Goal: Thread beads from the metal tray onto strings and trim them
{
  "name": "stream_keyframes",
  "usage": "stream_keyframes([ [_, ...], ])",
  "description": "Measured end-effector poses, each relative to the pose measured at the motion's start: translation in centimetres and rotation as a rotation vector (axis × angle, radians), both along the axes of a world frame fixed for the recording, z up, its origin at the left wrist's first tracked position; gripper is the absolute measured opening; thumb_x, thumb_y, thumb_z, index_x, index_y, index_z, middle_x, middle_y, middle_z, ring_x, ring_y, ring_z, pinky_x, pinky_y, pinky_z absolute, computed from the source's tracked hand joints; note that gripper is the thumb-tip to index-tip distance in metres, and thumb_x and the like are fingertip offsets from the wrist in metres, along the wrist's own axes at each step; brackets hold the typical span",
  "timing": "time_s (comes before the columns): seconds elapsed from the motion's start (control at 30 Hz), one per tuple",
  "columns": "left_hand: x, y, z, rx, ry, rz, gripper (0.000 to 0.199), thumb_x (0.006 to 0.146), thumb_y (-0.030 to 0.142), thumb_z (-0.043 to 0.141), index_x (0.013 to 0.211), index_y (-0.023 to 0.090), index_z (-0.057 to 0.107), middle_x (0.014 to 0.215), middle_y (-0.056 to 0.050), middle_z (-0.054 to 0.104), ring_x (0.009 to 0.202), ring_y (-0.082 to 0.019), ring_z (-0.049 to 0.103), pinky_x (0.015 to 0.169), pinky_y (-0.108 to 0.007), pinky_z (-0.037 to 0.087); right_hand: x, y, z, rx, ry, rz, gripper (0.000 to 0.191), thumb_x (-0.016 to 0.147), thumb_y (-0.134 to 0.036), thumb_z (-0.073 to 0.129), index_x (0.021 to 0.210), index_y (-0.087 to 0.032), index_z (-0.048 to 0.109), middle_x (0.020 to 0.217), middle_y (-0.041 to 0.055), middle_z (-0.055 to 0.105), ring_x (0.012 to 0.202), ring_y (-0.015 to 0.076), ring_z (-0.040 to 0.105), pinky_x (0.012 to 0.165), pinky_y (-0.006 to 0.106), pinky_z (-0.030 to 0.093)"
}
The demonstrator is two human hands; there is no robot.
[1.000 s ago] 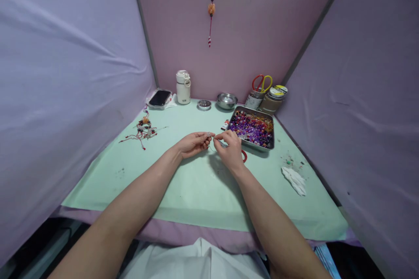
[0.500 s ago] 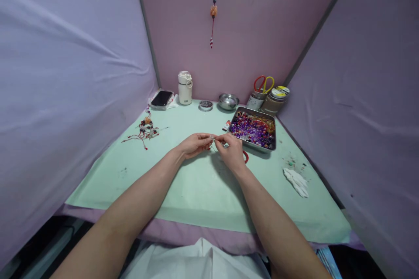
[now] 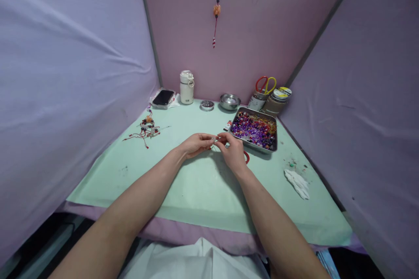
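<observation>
Over the middle of the green-covered table, my left hand (image 3: pixel 198 144) pinches a small clear bead (image 3: pixel 214 138) between thumb and fingertips. A bit of thin cord with a red part shows below those fingers. My right hand (image 3: pixel 231 150) is closed in a pinch at the same spot, its fingertips almost touching the left ones; what it grips is too small to make out. Partly hidden behind my right wrist lies a red-handled tool (image 3: pixel 246 157). A metal tray (image 3: pixel 276 139) full of purple, red and dark beads and threads stands just beyond my right hand.
Finished-looking beaded cords (image 3: pixel 149 128) lie at left, near a phone (image 3: pixel 163 97). Along the back stand a white bottle (image 3: pixel 187 89), a small round dish (image 3: pixel 207 105), a steel bowl (image 3: pixel 229 102) and jars with scissors (image 3: pixel 266 85). A white glove (image 3: pixel 297 184) lies right; a beaded pendant (image 3: pixel 216 10) hangs behind.
The view has shifted slightly. My right fingers have opened a little and moved slightly at the bead; my left hand keeps its pinch.
</observation>
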State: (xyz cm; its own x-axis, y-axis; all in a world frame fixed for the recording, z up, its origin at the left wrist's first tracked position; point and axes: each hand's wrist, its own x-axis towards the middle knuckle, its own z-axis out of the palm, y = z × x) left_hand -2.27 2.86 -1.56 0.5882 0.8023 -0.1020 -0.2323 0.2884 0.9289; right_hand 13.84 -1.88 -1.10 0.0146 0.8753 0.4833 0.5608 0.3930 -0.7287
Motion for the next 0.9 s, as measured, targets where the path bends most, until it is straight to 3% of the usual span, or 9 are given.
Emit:
stream_keyframes([
  [0.1,0.1,0.0,-0.1,0.028,0.036,-0.007,0.033,0.064,0.028,0.08,0.091,0.011,0.072,0.084,-0.009,0.068,0.073,-0.012,0.057,0.074,-0.027,0.044,0.0,0.0,-0.2,0.011,-0.104,0.008,0.02,0.083,-0.028,0.059,0.101,-0.023,0.063,0.084,0.0023,0.071,0.079,0.0194,0.063,0.083,0.035,0.036],
  [0.23,0.3,-0.1,-0.3,0.089,0.093,0.019,0.029,0.064,0.029,0.079,0.086,0.01,0.072,0.078,-0.008,0.067,0.071,-0.013,0.057,0.071,-0.027,0.043,0.1,0.0,-0.4,0.033,-0.233,-0.003,0.014,0.085,-0.027,0.057,0.096,-0.024,0.066,0.089,0.0031,0.071,0.085,0.0201,0.062,0.084,0.036,0.031],
  [0.47,0.8,-0.8,0.7,0.239,0.221,0.145,0.039,0.073,0.03,0.07,0.109,0.014,0.065,0.089,-0.009,0.066,0.069,-0.013,0.058,0.064,-0.026,0.043,0.4,0.2,-0.1,0.055,-0.156,-0.06,0.015,0.084,-0.027,0.056,0.094,-0.022,0.067,0.084,0.0024,0.07,0.076,0.0183,0.06,0.08,0.034,0.033],
  [0.67,0.8,-1.2,1.4,0.567,0.377,0.357,0.018,0.079,0.03,0.061,0.092,0.017,0.064,0.084,-0.003,0.062,0.06,-0.01,0.051,0.058,-0.024,0.039,0.3,0.2,-0.2,0.03,-0.139,-0.082,0.015,0.084,-0.029,0.057,0.092,-0.022,0.067,0.082,0.0019,0.069,0.075,0.0181,0.061,0.082,0.035,0.033],
  [0.8,0.8,-1.0,1.2,0.724,0.421,0.379,0.011,0.08,0.027,0.057,0.083,0.018,0.063,0.085,-0.003,0.059,0.066,-0.011,0.05,0.062,-0.023,0.039,0.2,0.2,-0.1,0.017,-0.115,-0.072,0.015,0.082,-0.028,0.058,0.092,-0.021,0.067,0.08,0.0017,0.068,0.075,0.0176,0.061,0.081,0.034,0.034],
  [0.9,0.8,-0.8,0.9,0.752,0.425,0.354,0.012,0.08,0.026,0.055,0.078,0.017,0.061,0.085,-0.003,0.058,0.066,-0.01,0.05,0.062,-0.023,0.039,0.2,0.2,-0.1,0.007,-0.103,-0.066,0.015,0.082,-0.028,0.059,0.091,-0.021,0.067,0.079,0.0018,0.068,0.075,0.0177,0.06,0.081,0.033,0.035],
])
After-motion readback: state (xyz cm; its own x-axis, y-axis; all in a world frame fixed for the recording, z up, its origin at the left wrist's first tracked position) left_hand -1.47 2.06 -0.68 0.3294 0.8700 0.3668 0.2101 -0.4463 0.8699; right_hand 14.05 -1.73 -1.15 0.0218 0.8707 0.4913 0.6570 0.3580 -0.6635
